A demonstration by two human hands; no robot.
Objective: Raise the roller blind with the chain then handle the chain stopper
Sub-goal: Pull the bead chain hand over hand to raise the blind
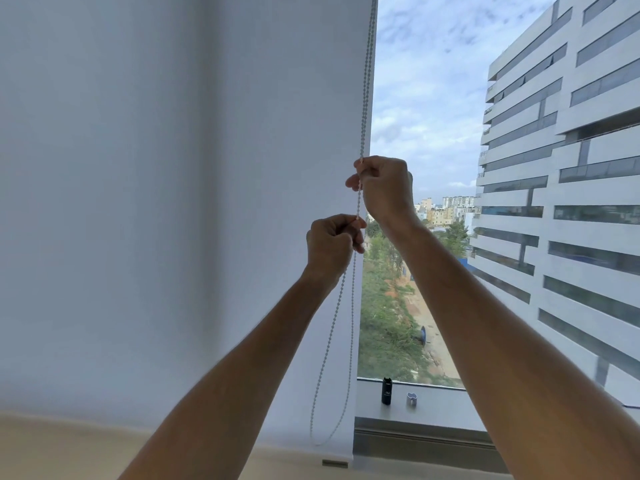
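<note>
Both hands are pinching the bead chain [363, 98] beside the lowered roller blind [173, 202]: the right hand [384, 188] is gripping it higher, the left hand [332, 245] just below, the chain's loop dangling beneath the left hand.

Both hands pinch the chain [364, 98] beside the lowered blind [173, 202]: right hand [384, 187] above, left hand [330, 245] below. Right, a black cylinder [386, 391] stands on the sill [436, 407].
</note>
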